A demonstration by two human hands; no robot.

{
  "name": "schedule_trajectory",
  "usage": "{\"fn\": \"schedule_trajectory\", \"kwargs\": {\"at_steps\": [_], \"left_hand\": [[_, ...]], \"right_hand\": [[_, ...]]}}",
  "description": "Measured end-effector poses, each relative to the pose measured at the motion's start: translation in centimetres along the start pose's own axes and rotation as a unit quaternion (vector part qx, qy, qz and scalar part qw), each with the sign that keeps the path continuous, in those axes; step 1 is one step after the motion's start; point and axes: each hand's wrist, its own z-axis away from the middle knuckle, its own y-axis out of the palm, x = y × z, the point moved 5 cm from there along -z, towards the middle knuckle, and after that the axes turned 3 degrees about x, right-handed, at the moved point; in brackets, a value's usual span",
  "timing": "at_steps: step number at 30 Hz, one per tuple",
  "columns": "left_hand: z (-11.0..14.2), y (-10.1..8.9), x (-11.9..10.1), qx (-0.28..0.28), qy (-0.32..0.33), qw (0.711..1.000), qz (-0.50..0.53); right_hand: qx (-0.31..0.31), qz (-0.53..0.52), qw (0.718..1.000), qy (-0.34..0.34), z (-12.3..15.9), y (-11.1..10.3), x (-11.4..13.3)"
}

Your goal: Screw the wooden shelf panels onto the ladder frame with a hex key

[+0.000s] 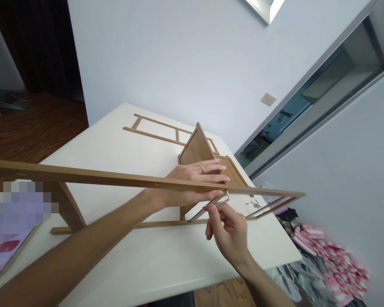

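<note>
wooden frame (99,175) stands edge-on over the bench (131,260), our left hand (185,175) bracing it by the panel (196,149), fingers extended; our right hand (228,230) pinches the hex key (228,196). weak bracing could skew them; tilting could make the key slip.

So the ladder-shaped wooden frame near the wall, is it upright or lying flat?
Lying flat: the wooden frame has both long rails down along the white tabletop.

White counter (115,162) — flat ladder-like wooden frame (156,137), wooden panel (235,172), small scattered screws (256,205) — near the frame's end.
</note>
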Motion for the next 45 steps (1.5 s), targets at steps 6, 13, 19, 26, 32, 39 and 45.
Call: {"fn": "schedule_trajectory", "kwargs": {"at_steps": [6, 13, 19, 26, 32, 39, 45], "left_hand": [[0.0, -0.1, -0.1, -0.005, 0.015, 1.000, -0.014], [0.0, -0.1, 0.0, -0.006, 0.024, 1.000, -0.015], [0.0, 0.0, 0.0, -0.009, 0.012, 1.000, -0.012], [0.0, -0.2, -0.2, -0.021, 0.030, 0.999, -0.012], [-0.1, 0.0, 0.1, -0.009, 0.047, 0.999, 0.001], [0.2, 0.0, 0.4, -0.040, 0.067, 0.997, -0.009], [0.3, -0.3, 0.3, -0.032, 0.055, 0.998, -0.010]], "right_hand": [[-0.002, -0.021, 1.000, 0.017, 0.1, 0.2, -0.2], [-0.008, 0.020, 1.000, -0.018, 0.1, 0.5, 0.7], [-0.049, 0.265, 0.927, -0.260, -0.2, -1.0, 2.3], [-0.080, 0.390, 0.793, -0.461, -0.7, -3.0, 3.6], [-0.113, 0.424, 0.759, -0.481, -0.6, -3.8, 3.7], [-0.089, 0.419, 0.780, -0.457, -0.6, -3.8, 3.5], [-0.066, 0.422, 0.780, -0.457, -0.7, -4.3, 3.6]]}}
